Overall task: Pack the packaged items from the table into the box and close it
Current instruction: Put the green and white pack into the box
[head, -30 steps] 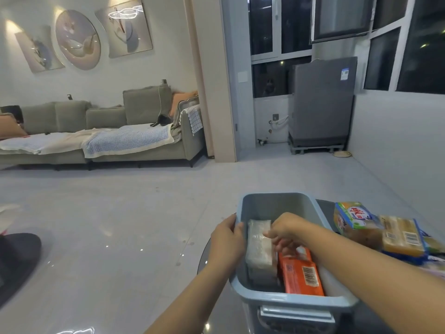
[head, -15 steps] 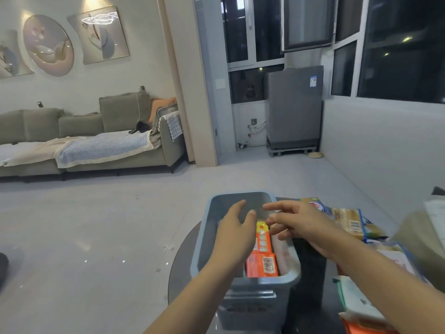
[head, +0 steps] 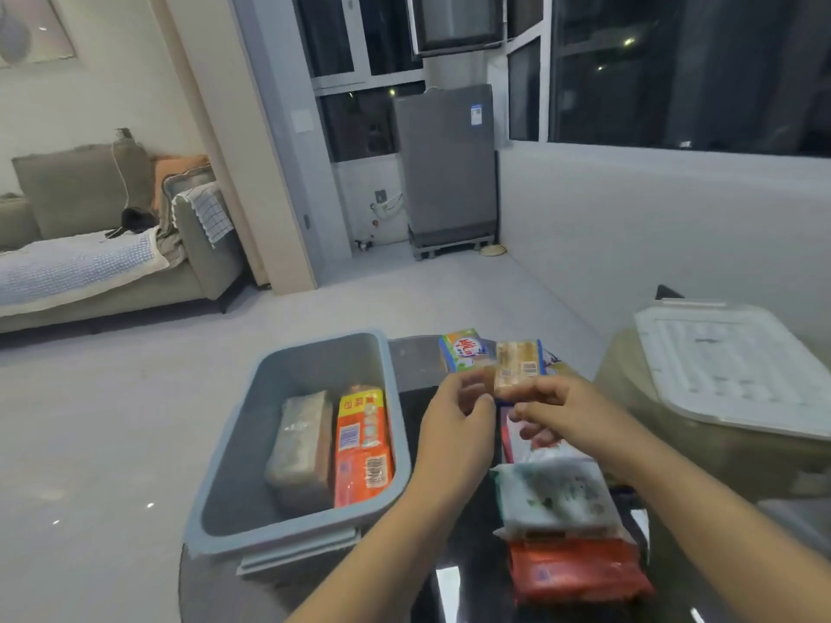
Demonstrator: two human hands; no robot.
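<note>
A grey sofa [head: 103,245] stands along the far left wall, well apart from the fingers, with a blue-and-white blanket [head: 76,267] spread over its seat. A checked cloth [head: 209,213] hangs over the sofa arm, and a dark object [head: 135,220] lies on the seat beside it. A grey appliance [head: 445,166] stands on a low stand, far beyond the fingers, beneath dark windows [head: 688,69]. Framed wall art [head: 31,29] hangs at upper left. The floor [head: 112,420] is pale and glossy.

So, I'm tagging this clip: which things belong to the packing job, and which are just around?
Job: box, two packs inside it, soap bars, white pack, red pack, lid, both hands.
Around: sofa, grey appliance.
</note>
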